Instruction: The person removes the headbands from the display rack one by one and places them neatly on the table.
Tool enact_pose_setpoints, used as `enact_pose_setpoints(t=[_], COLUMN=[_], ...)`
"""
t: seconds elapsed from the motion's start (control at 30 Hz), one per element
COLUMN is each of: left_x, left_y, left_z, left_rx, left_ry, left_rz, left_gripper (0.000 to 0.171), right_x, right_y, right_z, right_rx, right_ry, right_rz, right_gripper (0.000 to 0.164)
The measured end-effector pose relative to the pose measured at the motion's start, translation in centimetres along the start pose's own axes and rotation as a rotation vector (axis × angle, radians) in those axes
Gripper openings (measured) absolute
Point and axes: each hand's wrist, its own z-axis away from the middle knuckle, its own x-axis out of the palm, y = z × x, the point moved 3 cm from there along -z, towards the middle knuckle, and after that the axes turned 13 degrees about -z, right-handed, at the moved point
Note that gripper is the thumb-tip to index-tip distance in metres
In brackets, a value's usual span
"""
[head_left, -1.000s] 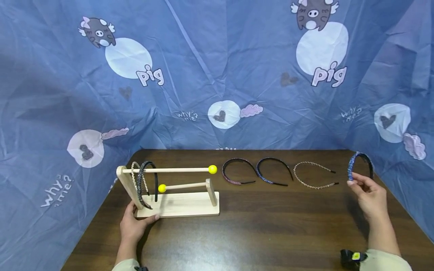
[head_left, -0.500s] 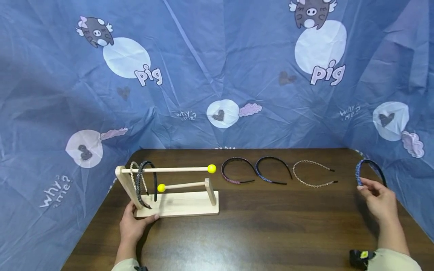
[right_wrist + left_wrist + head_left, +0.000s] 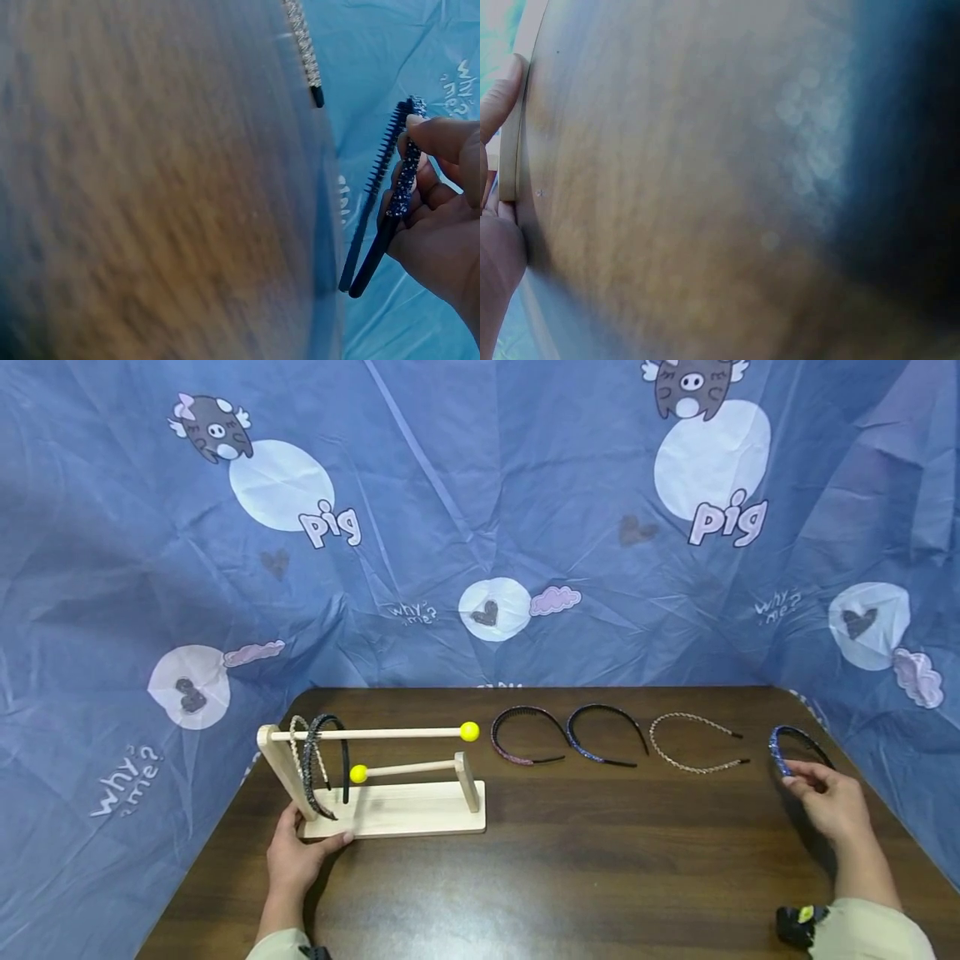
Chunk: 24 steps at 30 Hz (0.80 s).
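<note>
At the table's right side my right hand pinches a blue glittery headband between thumb and fingers. The right wrist view shows this headband with comb teeth inside and black ends. My left hand grips the left end of a wooden stand, thumb along the base's front edge. Two headbands hang on the stand's upper rod: a beige braided headband and a dark sparkly headband. In the left wrist view only the thumb and part of the hand show beside the base.
On the table lie a pink-and-black headband, a blue-and-black headband and a braided beige headband, in a row. Yellow balls cap the upper rod and lower rod. A blue printed cloth hangs behind.
My right hand moved outward to the right with the blue headband, then slightly back left; the headband is now lower and tilted flatter. The left hand stays on the stand.
</note>
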Motion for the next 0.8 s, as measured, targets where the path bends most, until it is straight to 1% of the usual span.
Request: enact_pose_setpoints(t=[0.13, 0.27, 0.37, 0.5, 0.67, 0.8], left_x=[0.1, 0.1, 0.1, -0.1, -0.1, 0.0], left_y=[0.2, 0.4, 0.3, 0.1, 0.1, 0.1], left_z=[0.0, 0.0, 0.0, 0.1, 0.1, 0.1], left_rx=[0.001, 0.003, 0.001, -0.001, -0.001, 0.005], left_ry=[-0.004, -0.003, -0.002, 0.001, -0.008, -0.002], left_rz=[0.003, 0.002, 0.003, 0.005, 0.002, 0.005], left_gripper=[0.092, 0.091, 0.091, 0.091, 0.092, 0.091], right_x=[0.0, 0.0, 0.0, 0.2, 0.3, 0.2], right_y=[0.4, 0.9, 1.2, 1.9, 2.4, 2.7], right_z=[-0.2, -0.7, -1.2, -1.9, -2.4, -2.7], right_rx=[-0.001, 0.029, 0.057, 0.076, 0.06, 0.087], right_ry=[-0.045, -0.101, -0.162, -0.236, -0.269, -0.292], right_rz=[0.037, 0.076, 0.088, 0.1, 0.12, 0.118], right_gripper=[0.027, 0.032, 0.034, 0.032, 0.026, 0.029])
